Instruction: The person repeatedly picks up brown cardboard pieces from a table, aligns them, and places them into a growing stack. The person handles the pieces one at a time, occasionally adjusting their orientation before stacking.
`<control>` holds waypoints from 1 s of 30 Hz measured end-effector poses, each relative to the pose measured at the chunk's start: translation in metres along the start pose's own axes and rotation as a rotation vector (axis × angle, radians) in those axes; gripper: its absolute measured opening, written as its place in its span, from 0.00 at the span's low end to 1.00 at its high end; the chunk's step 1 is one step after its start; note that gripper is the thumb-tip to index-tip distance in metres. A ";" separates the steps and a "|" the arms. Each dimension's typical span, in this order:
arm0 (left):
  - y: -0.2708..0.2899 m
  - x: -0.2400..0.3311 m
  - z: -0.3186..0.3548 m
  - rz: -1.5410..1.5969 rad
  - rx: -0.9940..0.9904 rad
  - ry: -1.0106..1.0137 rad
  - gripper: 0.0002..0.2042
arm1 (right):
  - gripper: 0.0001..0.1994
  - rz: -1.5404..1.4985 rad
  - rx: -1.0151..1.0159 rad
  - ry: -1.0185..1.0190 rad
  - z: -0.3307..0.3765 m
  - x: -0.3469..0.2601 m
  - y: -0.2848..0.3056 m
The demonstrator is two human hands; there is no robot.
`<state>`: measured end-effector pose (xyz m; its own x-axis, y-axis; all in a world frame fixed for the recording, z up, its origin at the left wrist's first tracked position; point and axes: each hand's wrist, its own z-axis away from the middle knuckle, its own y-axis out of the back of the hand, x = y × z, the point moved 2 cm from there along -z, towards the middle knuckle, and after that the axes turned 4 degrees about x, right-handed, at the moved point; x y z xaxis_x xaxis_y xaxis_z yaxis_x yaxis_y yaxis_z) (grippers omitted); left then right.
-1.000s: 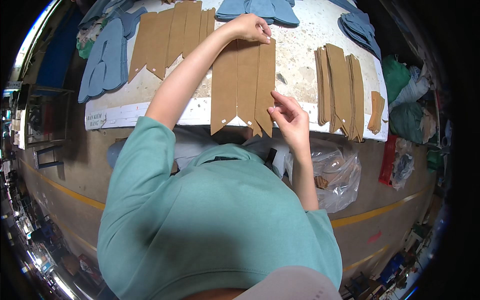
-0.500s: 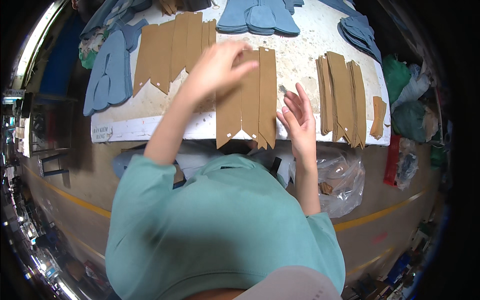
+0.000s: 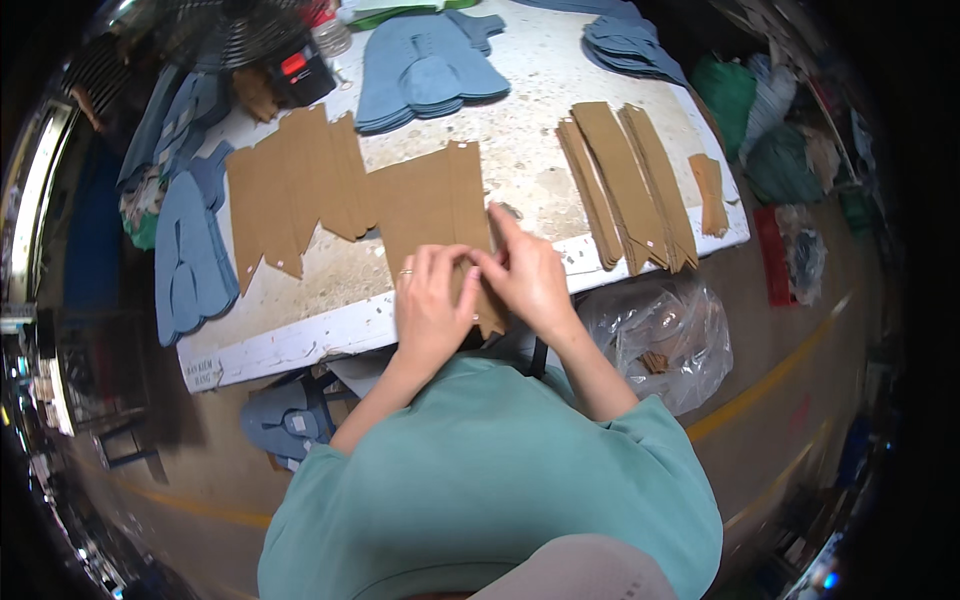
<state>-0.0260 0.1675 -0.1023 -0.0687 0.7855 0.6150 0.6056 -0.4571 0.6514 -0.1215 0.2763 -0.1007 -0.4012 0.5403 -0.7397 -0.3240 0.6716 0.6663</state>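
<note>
Dark hand lettering marks the front left corner of the white table point(image 3: 540, 125) where you stand, and small white labels dot the brown pieces around you. One label sits at the top right corner of the brown stack point(image 3: 425, 195) under your hands, another near its lower end beside your left fingers. A red-and-white label, its writing too small to read, shows on the black box point(image 3: 302, 76) at the far side.

Your left hand point(image 3: 433, 305) and right hand point(image 3: 530, 282) come together over the lower part of that stack, thumbs and fingertips close at its near end. The left fingers are bent, one wearing a ring; the right index finger reaches along the stack's right side. Whether either hand is pinching the material, you cannot tell from this angle.

The stack lies at the front edge in the middle of the table, its pointed end reaching out past the rim. On your left, a second brown group point(image 3: 285, 190) meets its upper left side. On your right, a strip of speckled tabletop separates it from the long brown strips point(image 3: 622, 185), with a short brown bundle point(image 3: 708, 195) near the right edge. Blue pieces point(image 3: 430, 75) sit beyond, and a clear plastic bag point(image 3: 690, 345) hangs below the front edge.
</note>
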 end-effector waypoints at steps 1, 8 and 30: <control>-0.001 -0.005 -0.002 -0.017 -0.038 0.012 0.09 | 0.30 0.054 -0.031 -0.017 0.004 -0.003 -0.001; 0.004 -0.003 0.003 0.293 -0.062 0.058 0.06 | 0.33 0.092 -0.177 -0.057 0.012 0.013 0.042; -0.024 0.014 0.014 0.364 -0.041 -0.158 0.04 | 0.20 -0.077 -0.067 0.380 -0.077 0.066 0.189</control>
<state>-0.0303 0.1956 -0.1154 0.2697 0.6221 0.7350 0.5357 -0.7312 0.4223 -0.2752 0.3992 -0.0164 -0.6585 0.2549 -0.7081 -0.4157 0.6611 0.6246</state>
